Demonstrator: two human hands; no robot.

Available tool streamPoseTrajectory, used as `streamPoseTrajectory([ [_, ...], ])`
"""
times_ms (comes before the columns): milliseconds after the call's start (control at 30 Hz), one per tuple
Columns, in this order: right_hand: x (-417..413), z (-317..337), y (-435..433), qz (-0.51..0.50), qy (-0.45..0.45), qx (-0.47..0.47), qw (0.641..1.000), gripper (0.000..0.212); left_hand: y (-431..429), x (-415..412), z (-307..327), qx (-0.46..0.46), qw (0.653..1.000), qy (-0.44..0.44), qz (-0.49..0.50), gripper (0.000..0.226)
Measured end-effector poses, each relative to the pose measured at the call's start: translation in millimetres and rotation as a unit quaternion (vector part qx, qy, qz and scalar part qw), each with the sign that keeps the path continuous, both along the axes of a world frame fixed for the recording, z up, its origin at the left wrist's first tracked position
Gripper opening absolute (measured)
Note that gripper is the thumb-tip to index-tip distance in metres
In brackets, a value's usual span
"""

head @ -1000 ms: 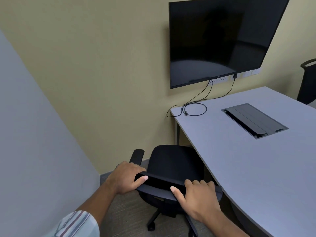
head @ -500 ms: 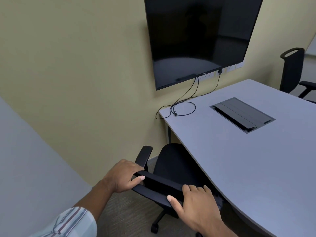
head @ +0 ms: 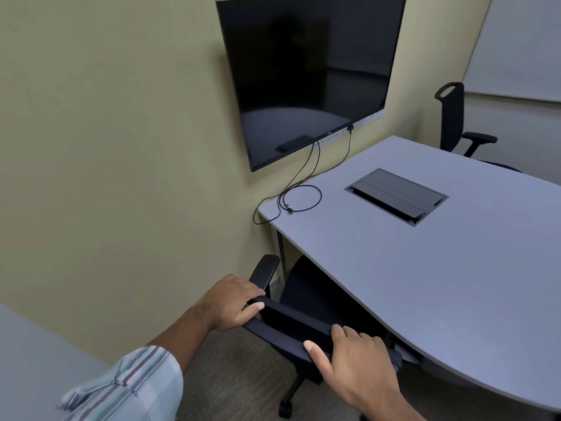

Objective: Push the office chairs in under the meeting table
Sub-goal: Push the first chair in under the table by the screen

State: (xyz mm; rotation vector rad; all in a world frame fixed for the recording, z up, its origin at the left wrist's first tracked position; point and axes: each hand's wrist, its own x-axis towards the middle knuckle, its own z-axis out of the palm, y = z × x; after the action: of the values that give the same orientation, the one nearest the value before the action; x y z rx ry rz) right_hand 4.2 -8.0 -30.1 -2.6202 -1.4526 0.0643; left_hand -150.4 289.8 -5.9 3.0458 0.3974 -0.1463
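Observation:
A black office chair (head: 306, 296) stands at the near left corner of the grey meeting table (head: 440, 284), its seat partly under the tabletop. My left hand (head: 233, 302) grips the left end of the chair's backrest top. My right hand (head: 355, 363) holds the right end of the same backrest, thumb under the edge. The chair's left armrest (head: 265, 270) sticks up beside the wall. Its right side is hidden under the table. A second black chair (head: 455, 123) stands at the table's far side, pulled out from it.
A dark wall-mounted screen (head: 309, 74) hangs above the table end, with cables (head: 299, 197) looping onto the tabletop. A cable box lid (head: 396, 196) is set into the table. The yellow wall is close on the left; a grey surface (head: 30, 360) lies at lower left.
The chair has slid further under the table and turned slightly. My view has swung right, bringing the far chair more into sight. Both hands stay on the backrest.

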Motion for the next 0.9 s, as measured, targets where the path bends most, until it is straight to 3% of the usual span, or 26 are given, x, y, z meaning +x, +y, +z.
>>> streamPoseTrajectory([
  [533, -13.5, 5.3, 83.5, -0.122, -0.005, 0.016, 0.992, 0.086, 99.5, 54.2, -7.5, -0.024, 0.998, -0.035, -0.053, 0.070],
  [667, -11.2, 4.4, 101.9, -0.139, -0.003, 0.017, 0.990, 0.087, 120.1, 70.1, -14.0, -0.028, 0.998, -0.026, -0.044, 0.057],
  [767, -12.4, 2.3, 113.7, -0.147, -0.005, 0.021, 0.989, 0.087, 129.1, 72.6, -19.3, -0.008, 0.999, -0.034, -0.005, 0.050],
  [900, -15.5, 2.6, 134.4, -0.151, -0.006, 0.025, 0.988, 0.089, 134.3, 73.7, -18.3, 0.013, 0.995, -0.054, 0.082, 0.064],
])
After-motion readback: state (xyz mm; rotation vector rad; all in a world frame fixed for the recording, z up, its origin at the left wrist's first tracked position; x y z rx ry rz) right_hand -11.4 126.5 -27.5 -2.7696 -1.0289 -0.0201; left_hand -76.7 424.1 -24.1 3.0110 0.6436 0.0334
